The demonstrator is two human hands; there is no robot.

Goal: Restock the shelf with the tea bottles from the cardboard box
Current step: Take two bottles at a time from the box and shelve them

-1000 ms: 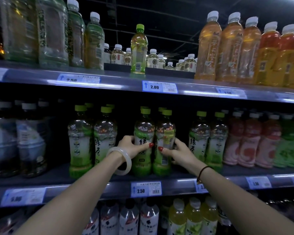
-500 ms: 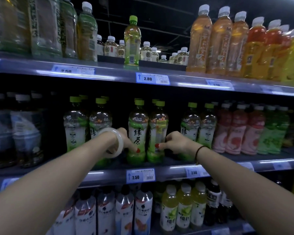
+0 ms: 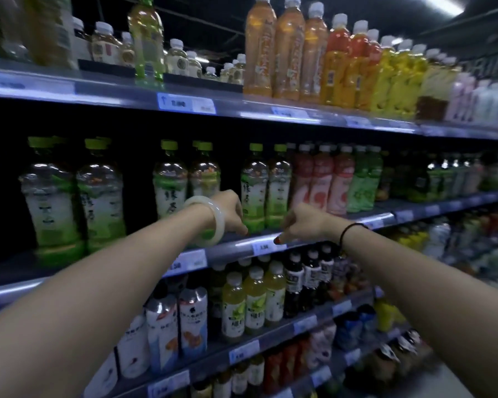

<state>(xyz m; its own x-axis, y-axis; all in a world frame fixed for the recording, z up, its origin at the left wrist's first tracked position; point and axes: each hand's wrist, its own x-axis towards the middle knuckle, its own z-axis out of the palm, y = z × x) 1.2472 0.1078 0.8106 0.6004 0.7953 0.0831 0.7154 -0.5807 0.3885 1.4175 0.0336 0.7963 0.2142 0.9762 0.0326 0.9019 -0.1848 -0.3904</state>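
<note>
Green-capped tea bottles stand in pairs along the middle shelf [image 3: 230, 249]: one pair [image 3: 170, 182] behind my left wrist, another pair [image 3: 266, 185] just right of it, two more [image 3: 72, 193] at the left. My left hand [image 3: 230, 211], a pale bangle on its wrist, hangs in front of the shelf edge with fingers curled downward and nothing in it. My right hand [image 3: 302, 222], with red nails and a black wrist band, is loosely curled and empty, just above the shelf's price rail. The cardboard box is out of view.
The top shelf [image 3: 242, 106] carries orange and yellow drink bottles [image 3: 288, 50] and small white-capped bottles. Pink and green bottles [image 3: 337, 179] stand right of the tea. Lower shelves hold yellow, dark and white-labelled bottles [image 3: 253, 300]. The aisle floor shows at bottom right.
Both hands have let go of the two tea bottles and pulled back from the shelf. The view has swung to the right, so the shelf now slants away.
</note>
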